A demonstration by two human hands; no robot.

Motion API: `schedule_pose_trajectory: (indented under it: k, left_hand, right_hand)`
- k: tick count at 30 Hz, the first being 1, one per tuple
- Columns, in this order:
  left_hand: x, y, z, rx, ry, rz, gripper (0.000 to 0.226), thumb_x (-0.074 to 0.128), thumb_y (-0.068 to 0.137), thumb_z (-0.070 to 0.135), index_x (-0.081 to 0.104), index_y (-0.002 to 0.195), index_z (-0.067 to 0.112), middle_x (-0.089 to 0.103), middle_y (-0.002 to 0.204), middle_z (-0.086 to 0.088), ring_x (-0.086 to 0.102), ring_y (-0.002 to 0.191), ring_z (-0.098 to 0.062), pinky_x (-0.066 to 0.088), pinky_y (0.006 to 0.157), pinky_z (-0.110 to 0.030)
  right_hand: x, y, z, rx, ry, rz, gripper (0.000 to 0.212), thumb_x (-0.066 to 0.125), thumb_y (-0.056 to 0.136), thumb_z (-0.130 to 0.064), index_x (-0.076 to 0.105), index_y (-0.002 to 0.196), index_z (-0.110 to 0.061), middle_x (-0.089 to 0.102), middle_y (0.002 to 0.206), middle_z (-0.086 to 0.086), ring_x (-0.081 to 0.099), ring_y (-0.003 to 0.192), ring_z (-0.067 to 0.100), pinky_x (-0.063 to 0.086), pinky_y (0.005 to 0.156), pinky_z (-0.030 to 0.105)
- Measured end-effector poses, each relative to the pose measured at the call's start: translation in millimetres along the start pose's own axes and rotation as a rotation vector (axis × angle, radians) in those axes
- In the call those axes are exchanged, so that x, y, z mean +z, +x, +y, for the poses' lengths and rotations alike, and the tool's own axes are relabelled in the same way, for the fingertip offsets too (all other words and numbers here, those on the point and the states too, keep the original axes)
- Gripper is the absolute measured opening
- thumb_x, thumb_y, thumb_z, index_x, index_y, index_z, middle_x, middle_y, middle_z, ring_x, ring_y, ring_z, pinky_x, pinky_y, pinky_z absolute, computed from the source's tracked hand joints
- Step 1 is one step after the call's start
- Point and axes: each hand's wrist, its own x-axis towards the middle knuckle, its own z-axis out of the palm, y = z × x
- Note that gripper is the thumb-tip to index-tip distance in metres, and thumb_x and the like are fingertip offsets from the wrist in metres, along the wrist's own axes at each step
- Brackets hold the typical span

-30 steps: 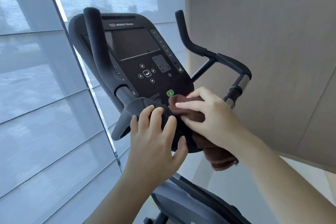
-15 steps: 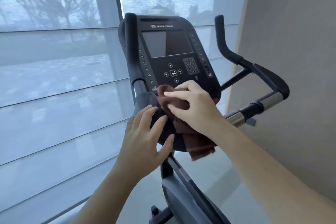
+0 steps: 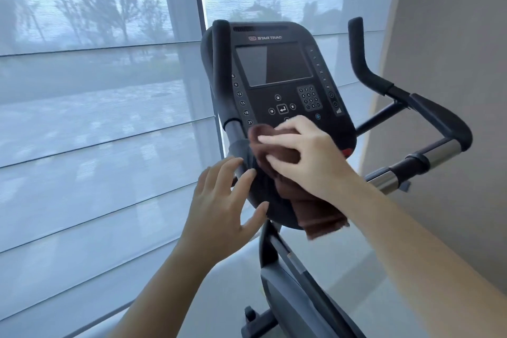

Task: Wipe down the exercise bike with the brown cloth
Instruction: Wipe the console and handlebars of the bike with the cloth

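Where window meets wall, bike, brown cloth

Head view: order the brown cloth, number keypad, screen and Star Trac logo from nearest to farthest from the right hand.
1. brown cloth, held under the right hand against the lower part of the console.
2. number keypad, just above the hand.
3. screen, higher, mid-console.
4. Star Trac logo, at the console's top.

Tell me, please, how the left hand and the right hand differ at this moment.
The right hand holds the brown cloth against the console; the left hand holds nothing. The right hand's fingers curl over the cloth; the left hand's fingers are spread and nearly straight. Both reach the console's lower part.
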Motion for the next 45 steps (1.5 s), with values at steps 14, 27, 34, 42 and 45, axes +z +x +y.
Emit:
schedule_pose_trajectory:
  k: [14, 27, 34, 42, 45]
  left_hand:
    - [3, 12, 14, 0.096, -0.124, 0.036, 0.043, 0.048, 0.084, 0.036, 0.061, 0.106, 0.001, 0.056, 0.118, -0.018, 0.047, 0.116, -0.034, 0.038, 0.097, -0.048]
    - [27, 30, 74, 0.113, -0.026, -0.017, 0.037, 0.049, 0.08, 0.033, 0.066, 0.098, 0.004, 0.06, 0.115, -0.018, 0.051, 0.116, -0.036, 0.036, 0.097, -0.055]
    - [35, 30, 83, 0.049, 0.051, 0.029, 0.033, 0.051, 0.078, 0.03, 0.065, 0.091, 0.004, 0.061, 0.112, -0.017, 0.054, 0.112, -0.036, 0.038, 0.094, -0.052]
    - [30, 22, 88, -0.029, 0.035, -0.035, 0.036, 0.048, 0.08, 0.034, 0.064, 0.093, 0.005, 0.06, 0.112, -0.015, 0.052, 0.111, -0.034, 0.038, 0.094, -0.053]
    - [31, 21, 91, -0.05, 0.038, -0.019, 0.035, 0.048, 0.08, 0.032, 0.064, 0.094, 0.005, 0.061, 0.112, -0.015, 0.053, 0.111, -0.034, 0.037, 0.095, -0.051]
  right_hand:
    - [-10, -61, 9, -0.087, -0.194, -0.017, 0.032, 0.069, 0.075, -0.011, 0.069, 0.106, -0.021, 0.056, 0.113, 0.009, 0.054, 0.096, 0.031, 0.048, 0.086, 0.043]
    - [-76, -81, 116, 0.188, -0.335, 0.126, 0.021, 0.068, 0.078, -0.01, 0.072, 0.097, -0.018, 0.056, 0.106, 0.007, 0.051, 0.099, 0.03, 0.048, 0.083, 0.041]
    - [-61, -79, 82, 0.073, 0.017, 0.08, 0.025, 0.064, 0.077, -0.014, 0.071, 0.099, -0.024, 0.057, 0.103, 0.003, 0.055, 0.098, 0.021, 0.042, 0.092, 0.026]
    - [-56, -63, 93, 0.102, -0.104, 0.05, 0.022, 0.068, 0.078, -0.02, 0.071, 0.1, -0.02, 0.058, 0.105, 0.007, 0.051, 0.095, 0.03, 0.044, 0.086, 0.039]
    - [-61, -62, 101, 0.109, -0.161, 0.019, 0.027, 0.065, 0.081, -0.029, 0.067, 0.106, -0.018, 0.055, 0.111, 0.005, 0.048, 0.098, 0.028, 0.037, 0.091, 0.03]
